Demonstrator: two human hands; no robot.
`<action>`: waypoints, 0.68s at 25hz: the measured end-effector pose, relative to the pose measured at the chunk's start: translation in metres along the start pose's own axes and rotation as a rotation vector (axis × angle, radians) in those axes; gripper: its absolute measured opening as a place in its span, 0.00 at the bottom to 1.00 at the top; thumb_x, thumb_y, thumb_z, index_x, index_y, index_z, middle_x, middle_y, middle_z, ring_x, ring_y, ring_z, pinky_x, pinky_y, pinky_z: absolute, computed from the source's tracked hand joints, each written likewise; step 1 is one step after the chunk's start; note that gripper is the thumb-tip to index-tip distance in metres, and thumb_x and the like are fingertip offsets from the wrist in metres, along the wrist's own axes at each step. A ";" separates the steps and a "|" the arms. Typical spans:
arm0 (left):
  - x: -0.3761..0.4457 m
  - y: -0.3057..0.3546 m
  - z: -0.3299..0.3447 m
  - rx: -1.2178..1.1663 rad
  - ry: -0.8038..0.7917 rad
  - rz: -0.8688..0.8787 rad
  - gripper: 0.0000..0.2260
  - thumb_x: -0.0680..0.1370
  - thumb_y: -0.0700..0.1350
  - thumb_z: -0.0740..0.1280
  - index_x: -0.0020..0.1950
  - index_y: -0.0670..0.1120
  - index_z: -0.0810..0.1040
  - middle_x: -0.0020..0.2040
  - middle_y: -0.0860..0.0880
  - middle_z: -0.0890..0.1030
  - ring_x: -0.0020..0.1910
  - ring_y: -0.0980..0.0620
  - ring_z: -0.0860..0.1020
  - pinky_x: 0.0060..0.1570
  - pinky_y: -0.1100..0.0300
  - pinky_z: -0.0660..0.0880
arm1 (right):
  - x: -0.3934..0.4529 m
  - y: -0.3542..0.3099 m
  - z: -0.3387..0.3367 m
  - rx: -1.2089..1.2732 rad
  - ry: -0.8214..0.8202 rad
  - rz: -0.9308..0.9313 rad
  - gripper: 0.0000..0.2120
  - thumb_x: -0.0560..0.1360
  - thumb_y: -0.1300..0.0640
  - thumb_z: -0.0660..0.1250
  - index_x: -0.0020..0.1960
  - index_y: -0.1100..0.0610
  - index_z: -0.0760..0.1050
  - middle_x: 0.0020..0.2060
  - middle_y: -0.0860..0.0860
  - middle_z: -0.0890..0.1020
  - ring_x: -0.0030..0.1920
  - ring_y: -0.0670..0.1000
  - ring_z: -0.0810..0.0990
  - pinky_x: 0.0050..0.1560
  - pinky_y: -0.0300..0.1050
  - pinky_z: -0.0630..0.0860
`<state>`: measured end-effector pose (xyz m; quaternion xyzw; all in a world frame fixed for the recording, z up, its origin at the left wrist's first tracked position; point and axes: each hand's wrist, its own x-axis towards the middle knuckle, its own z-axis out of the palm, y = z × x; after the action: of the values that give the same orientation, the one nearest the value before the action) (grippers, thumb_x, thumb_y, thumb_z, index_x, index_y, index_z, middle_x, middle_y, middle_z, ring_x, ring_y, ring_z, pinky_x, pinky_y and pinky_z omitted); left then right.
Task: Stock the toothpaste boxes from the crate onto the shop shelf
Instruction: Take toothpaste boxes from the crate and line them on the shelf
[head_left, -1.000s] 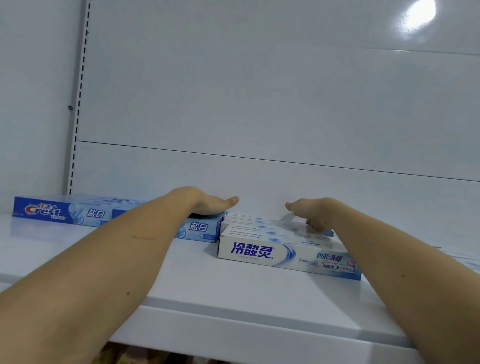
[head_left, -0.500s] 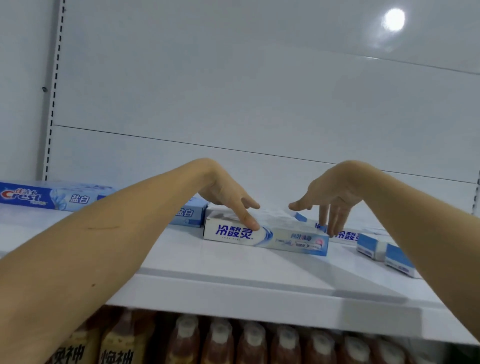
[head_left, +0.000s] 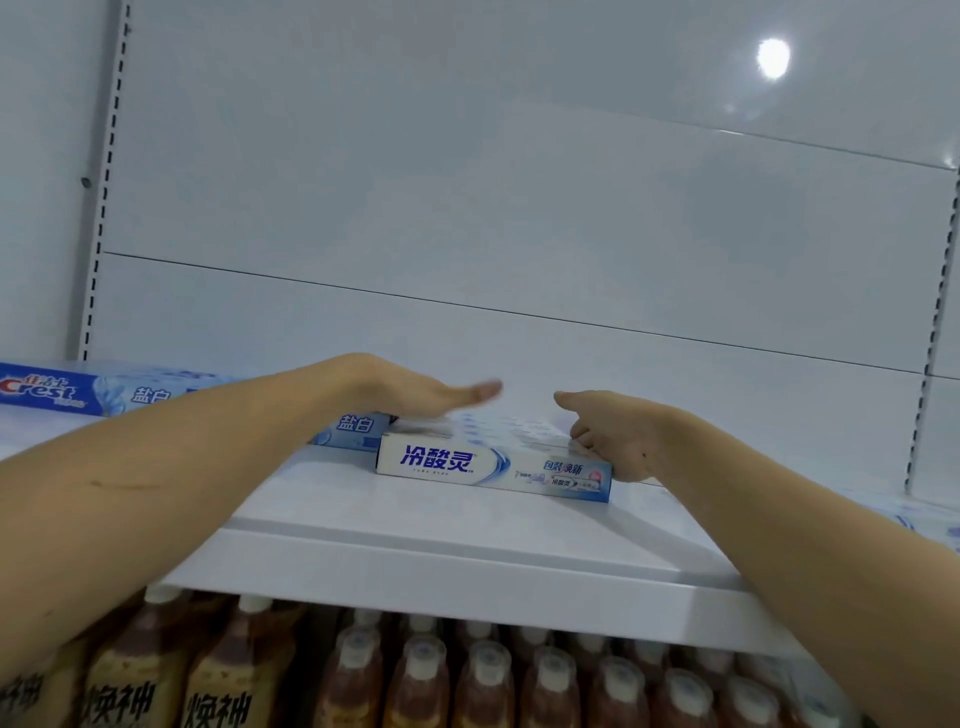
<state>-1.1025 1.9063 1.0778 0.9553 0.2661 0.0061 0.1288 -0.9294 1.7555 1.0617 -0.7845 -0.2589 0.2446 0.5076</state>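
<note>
Before you is a white shelf (head_left: 415, 525). On it lie the white boxes (head_left: 488, 467), flat and lengthwise, touching the blue Crest boxes (head_left: 67, 392) to their left. More boxes (head_left: 930, 519) show at the right edge.

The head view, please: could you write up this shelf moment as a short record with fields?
shelf: white shop shelf, toothpaste boxes lying flat on it
front box: white toothpaste box, blue lettering, long face forward
left hand: left hand flat, straight fingers over the box's left end
right hand: right hand at the box's right end, fingers curled against it
left neighbours: blue Crest boxes, beside and behind
below: brown bottles, white caps, in rows
</note>
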 end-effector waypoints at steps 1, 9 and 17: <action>0.002 -0.008 -0.001 -0.049 0.061 -0.046 0.48 0.67 0.79 0.41 0.81 0.52 0.51 0.81 0.51 0.53 0.80 0.48 0.50 0.77 0.45 0.45 | -0.002 0.000 0.001 0.025 -0.011 0.015 0.26 0.78 0.40 0.59 0.63 0.61 0.66 0.68 0.55 0.73 0.51 0.49 0.77 0.45 0.44 0.73; 0.019 -0.031 0.001 0.039 -0.081 -0.224 0.54 0.56 0.84 0.45 0.77 0.60 0.60 0.80 0.52 0.57 0.79 0.47 0.52 0.75 0.43 0.49 | -0.013 -0.001 0.014 0.126 -0.081 0.038 0.39 0.78 0.37 0.59 0.79 0.57 0.52 0.72 0.56 0.67 0.48 0.53 0.83 0.47 0.46 0.79; 0.034 -0.029 0.011 0.078 0.004 -0.123 0.47 0.66 0.80 0.43 0.77 0.55 0.64 0.78 0.51 0.64 0.77 0.48 0.60 0.75 0.45 0.52 | -0.014 0.002 0.011 0.094 -0.067 -0.032 0.35 0.79 0.37 0.56 0.78 0.56 0.54 0.75 0.53 0.63 0.62 0.53 0.78 0.64 0.47 0.74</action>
<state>-1.0873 1.9448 1.0582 0.9413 0.3248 -0.0104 0.0910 -0.9465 1.7533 1.0578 -0.7469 -0.2763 0.2745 0.5389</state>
